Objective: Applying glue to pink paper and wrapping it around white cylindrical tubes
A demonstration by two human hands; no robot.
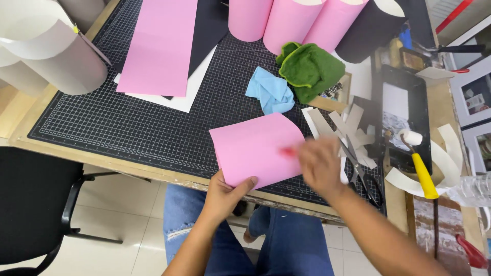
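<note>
My left hand (225,193) grips the near edge of a pink sheet of card (253,145) that curls up from the black cutting mat (128,128). My right hand (319,164) is blurred with motion at the sheet's right edge. A small red thing shows at its fingertips (287,151), too blurred to name. Scissors (360,174) lie just right of that hand among white paper strips (348,125).
A long pink sheet (161,46) lies on black and white paper at the back. Pink rolls (291,20), a black roll (371,25) and white rolls (46,51) stand around. Blue cloth (271,92), green cloth (309,69), a yellow-handled tool (422,171) and a black chair (36,204) are nearby.
</note>
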